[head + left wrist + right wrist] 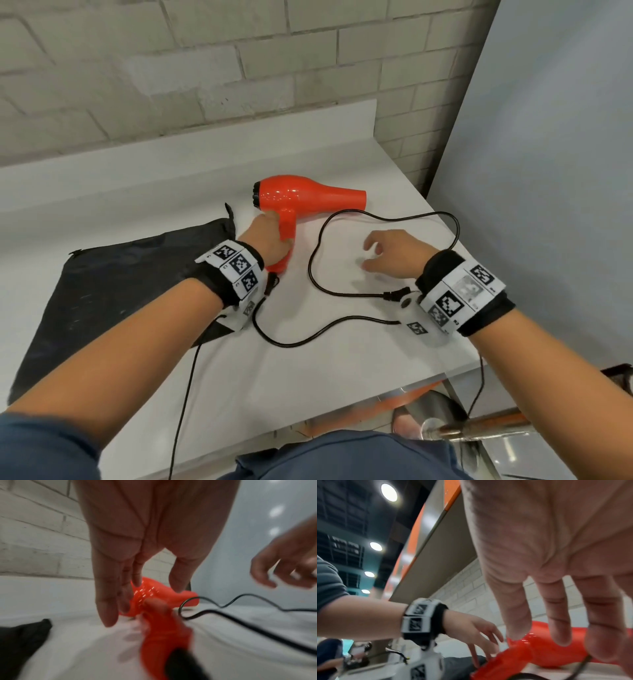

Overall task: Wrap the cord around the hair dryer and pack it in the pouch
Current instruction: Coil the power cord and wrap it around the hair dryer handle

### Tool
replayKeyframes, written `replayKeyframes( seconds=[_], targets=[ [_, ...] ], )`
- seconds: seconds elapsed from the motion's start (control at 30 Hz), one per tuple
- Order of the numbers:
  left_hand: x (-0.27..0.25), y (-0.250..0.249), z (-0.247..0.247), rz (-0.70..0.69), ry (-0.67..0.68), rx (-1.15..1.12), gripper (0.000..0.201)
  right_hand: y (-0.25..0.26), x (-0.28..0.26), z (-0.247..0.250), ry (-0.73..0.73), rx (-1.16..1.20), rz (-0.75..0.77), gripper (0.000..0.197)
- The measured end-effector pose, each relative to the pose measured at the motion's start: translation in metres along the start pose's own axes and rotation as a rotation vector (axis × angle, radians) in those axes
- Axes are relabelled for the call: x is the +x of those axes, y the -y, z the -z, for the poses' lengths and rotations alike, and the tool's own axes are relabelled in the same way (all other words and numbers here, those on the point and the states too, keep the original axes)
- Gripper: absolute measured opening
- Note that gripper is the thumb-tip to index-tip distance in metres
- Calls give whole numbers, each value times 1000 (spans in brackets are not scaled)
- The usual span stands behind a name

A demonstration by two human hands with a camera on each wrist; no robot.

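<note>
Left hand (270, 236), fingers spread over dryer (301, 198) handle, likely to grasp; right hand (394, 255) spread above loose cord (342, 294); pouch (113, 294) beside.

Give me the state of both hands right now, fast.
Left hand: open, fingers straight, reaching onto the hair dryer handle, not yet gripping.
Right hand: open, fingers spread, holding nothing, above the cord.

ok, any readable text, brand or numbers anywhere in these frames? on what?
No word, brand or number can be read.
Left wristband: square coded markers; tiny characters beside them too small to read.
Right wristband: the same; one marker is washed out.
Hair dryer, pouch, cord: no print visible.
</note>
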State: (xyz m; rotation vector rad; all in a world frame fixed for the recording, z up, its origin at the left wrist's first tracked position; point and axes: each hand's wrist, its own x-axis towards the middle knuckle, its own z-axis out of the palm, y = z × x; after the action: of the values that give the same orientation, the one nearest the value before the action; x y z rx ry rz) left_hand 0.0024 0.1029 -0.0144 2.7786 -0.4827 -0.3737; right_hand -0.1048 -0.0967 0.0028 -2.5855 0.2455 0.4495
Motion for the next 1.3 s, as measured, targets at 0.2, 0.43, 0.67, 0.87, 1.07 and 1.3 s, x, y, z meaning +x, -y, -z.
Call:
replayKeyframes(
  seconds=[0.2,0.43,0.67,0.87,1.07,1.3],
  targets=[
    [9,-1,-13,112,210,-163,63,37,5,-36,66,74,158,31],
    [6,-8,12,68,318,-676,20,57,7,-41,-57,1,402,56],
    [-10,-21,39,8,436,-801,7,60,15,-17,-321,75,655,45],
    [-23,-16,54,-89,298,-806,26,68,17,5,-405,311,622,38],
    [-30,-20,40,-328,-62,-563,38,83,11,29,-350,442,582,35],
    [-8,-18,48,-196,-162,-629,33,85,7,38,-364,561,495,20]
  ],
)
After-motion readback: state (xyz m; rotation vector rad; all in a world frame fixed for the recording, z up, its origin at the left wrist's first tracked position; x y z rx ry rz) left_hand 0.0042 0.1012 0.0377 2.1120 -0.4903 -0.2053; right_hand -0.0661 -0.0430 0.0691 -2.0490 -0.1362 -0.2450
